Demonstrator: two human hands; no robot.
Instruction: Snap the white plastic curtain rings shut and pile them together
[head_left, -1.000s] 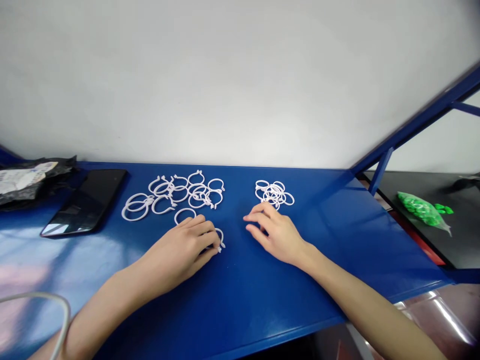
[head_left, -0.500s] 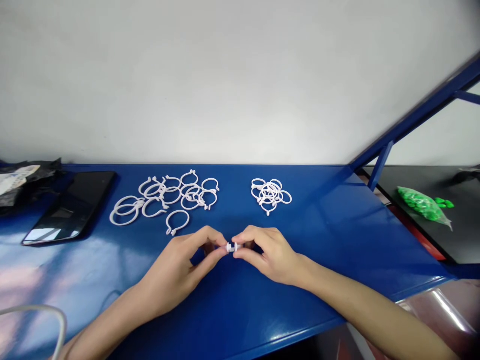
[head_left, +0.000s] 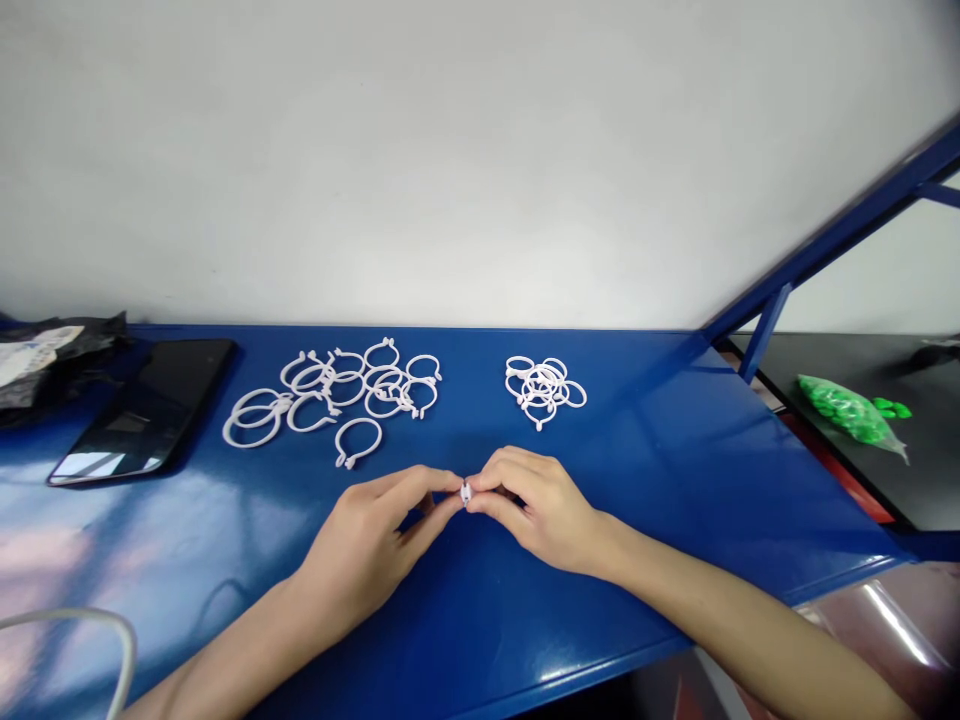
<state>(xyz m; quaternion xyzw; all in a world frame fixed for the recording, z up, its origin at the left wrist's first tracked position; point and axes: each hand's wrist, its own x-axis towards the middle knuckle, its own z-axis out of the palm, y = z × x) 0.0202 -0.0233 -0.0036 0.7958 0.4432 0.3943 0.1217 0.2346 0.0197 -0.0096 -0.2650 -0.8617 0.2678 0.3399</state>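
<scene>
Blue table [head_left: 480, 620]: room before front edge [head_left: 566, 676]; left hand [head_left: 375, 530], right hand [head_left: 544, 510], fingers pinched close, share 1 white piece [head_left: 466, 493].

Open lane between left ring cluster [head_left: 328, 377] and right ring pile [head_left: 547, 381]; phone [head_left: 154, 405] blocks far left.

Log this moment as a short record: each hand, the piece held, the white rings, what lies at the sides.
Left hand: pinching one side of the white piece
Right hand: pinching its other side
Piece state: mostly hidden by fingers; cannot tell whether fastened
Left ring group: loosely spread, overlapping, several visibly open
Lone ring: apart, on the near side of that group
Right ring group: tighter, overlapping cluster
Far left: dark phone, black package
Far right: bag of green pieces on a dark surface
</scene>
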